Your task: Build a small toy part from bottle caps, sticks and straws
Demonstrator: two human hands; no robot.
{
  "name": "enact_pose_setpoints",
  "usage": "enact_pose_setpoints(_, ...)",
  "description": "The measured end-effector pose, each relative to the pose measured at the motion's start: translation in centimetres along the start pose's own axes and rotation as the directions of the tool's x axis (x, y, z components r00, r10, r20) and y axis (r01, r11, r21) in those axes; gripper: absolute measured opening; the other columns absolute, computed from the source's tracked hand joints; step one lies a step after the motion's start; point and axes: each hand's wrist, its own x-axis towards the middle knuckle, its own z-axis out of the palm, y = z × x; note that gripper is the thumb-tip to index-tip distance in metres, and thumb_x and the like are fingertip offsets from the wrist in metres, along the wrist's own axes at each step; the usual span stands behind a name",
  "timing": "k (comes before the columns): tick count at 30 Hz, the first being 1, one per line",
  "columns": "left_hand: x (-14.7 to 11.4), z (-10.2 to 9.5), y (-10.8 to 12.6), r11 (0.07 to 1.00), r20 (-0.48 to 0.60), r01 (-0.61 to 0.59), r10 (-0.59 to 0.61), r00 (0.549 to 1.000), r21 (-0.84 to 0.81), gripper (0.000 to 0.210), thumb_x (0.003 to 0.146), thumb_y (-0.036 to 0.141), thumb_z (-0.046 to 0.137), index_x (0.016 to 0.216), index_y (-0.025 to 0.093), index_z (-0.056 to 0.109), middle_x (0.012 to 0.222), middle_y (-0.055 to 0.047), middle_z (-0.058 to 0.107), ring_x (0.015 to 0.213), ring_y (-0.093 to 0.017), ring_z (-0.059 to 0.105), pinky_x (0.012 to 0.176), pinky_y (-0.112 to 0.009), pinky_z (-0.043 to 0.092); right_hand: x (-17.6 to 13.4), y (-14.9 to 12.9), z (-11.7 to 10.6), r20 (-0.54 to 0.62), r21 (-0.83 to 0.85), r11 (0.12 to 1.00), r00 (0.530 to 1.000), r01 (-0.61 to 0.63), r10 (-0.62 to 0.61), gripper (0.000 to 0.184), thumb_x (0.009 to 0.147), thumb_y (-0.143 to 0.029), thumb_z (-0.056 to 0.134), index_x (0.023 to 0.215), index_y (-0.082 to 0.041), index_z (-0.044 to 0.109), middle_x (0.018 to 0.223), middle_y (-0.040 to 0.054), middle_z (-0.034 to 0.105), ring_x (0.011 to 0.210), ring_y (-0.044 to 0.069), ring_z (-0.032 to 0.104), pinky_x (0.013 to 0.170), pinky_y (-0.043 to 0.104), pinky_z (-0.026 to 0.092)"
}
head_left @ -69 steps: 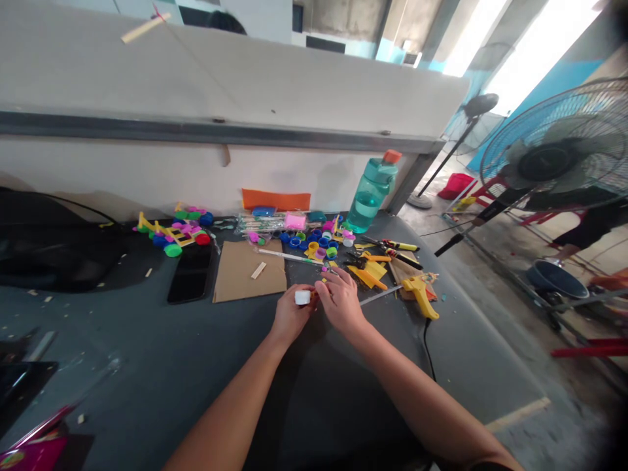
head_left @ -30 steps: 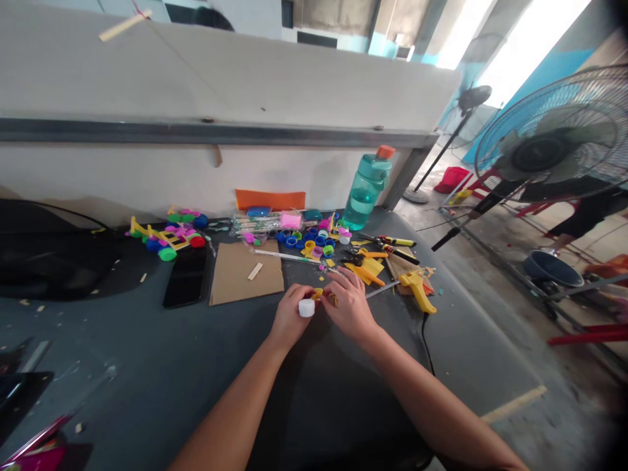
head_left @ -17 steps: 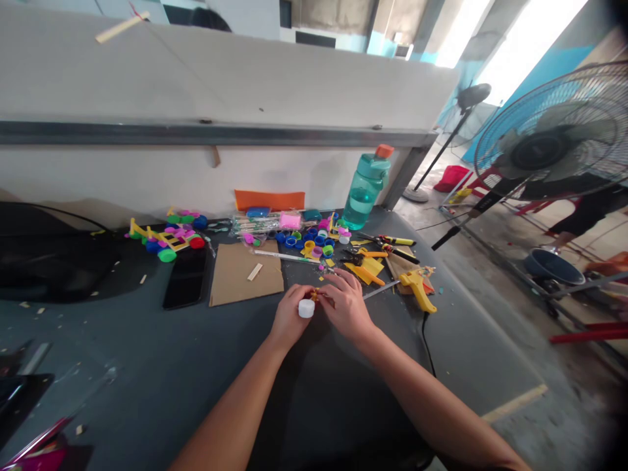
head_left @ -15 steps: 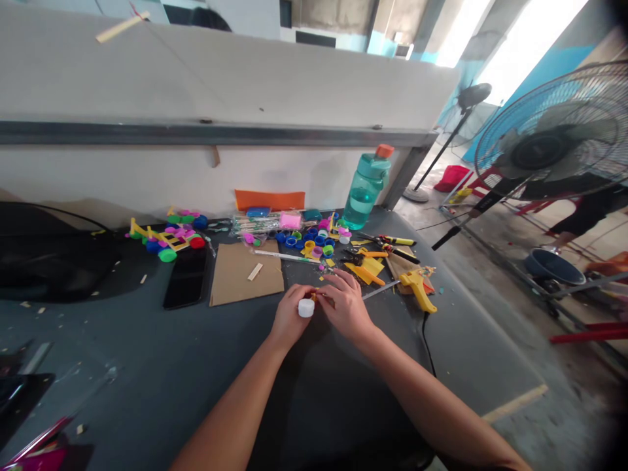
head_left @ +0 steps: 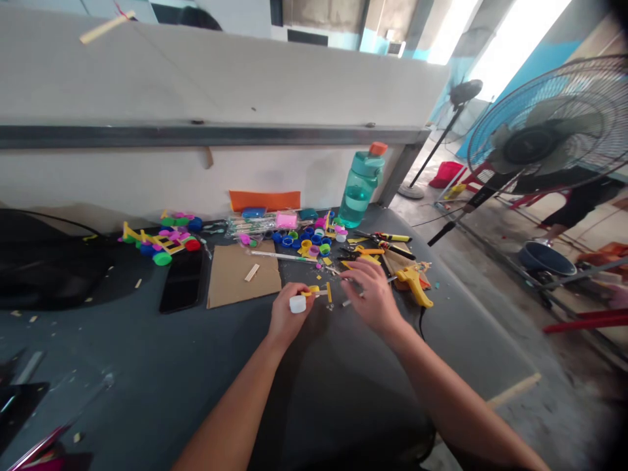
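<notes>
My left hand (head_left: 287,318) is closed on a small toy assembly. A white bottle cap (head_left: 297,304) shows at its near side. A yellow cap (head_left: 313,290) and a thin rod ending in a yellow crosspiece (head_left: 329,292) stick out to the right. My right hand (head_left: 371,293) hovers to the right of the crosspiece, apart from it, with its fingers spread and curved and nothing seen in them. Past the right hand lie a yellow glue gun (head_left: 415,285), pliers (head_left: 395,250) and yellow scraps. Loose coloured bottle caps (head_left: 314,239) are scattered beyond both hands.
A cardboard sheet (head_left: 228,284) with a small wooden piece lies left of centre, beside a black phone (head_left: 180,284). Finished-looking toy cars (head_left: 164,245) stand farther left. A teal bottle (head_left: 360,190) stands at the back by the partition. A large fan (head_left: 532,144) is at right.
My right hand has let go of the assembly and moved right, its fingers opening. The rod and yellow crosspiece now show. My left hand keeps its hold; the view has shifted slightly.
</notes>
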Motion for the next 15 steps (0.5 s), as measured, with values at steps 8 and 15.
enact_pose_setpoints(8, -0.1, 0.1, -0.3, 0.997, -0.007, 0.069, -0.069, 0.998, -0.026, 0.011, 0.078, 0.029, 0.060, 0.083, 0.019, 0.057, 0.077, -0.001, 0.063, 0.069, -0.014, 0.062, 0.063, -0.023, 0.047, -4.4, 9.3, -5.6, -0.148, -0.524, 0.700, 0.862, -0.484, 0.485, 0.042, 0.081, -0.041, 0.052, 0.114, -0.015, 0.057, 0.114, 0.0155, 0.059, 0.110, 0.032, 0.048, 0.090, 0.046, 0.040)
enact_pose_setpoints(15, 0.0, 0.2, -0.1, 0.981, -0.023, 0.153, -0.156, 0.987, -0.120, 0.015, 0.077, 0.032, 0.063, 0.084, 0.020, 0.056, 0.070, 0.001, 0.063, 0.062, -0.014, 0.065, 0.059, -0.022, 0.047, -5.1, 11.6, -5.7, 0.005, -0.680, 0.455, 0.618, -0.574, 0.786, 0.054, 0.080, -0.051, 0.048, 0.117, -0.012, 0.053, 0.110, 0.0186, 0.056, 0.101, 0.033, 0.053, 0.078, 0.042, 0.044)
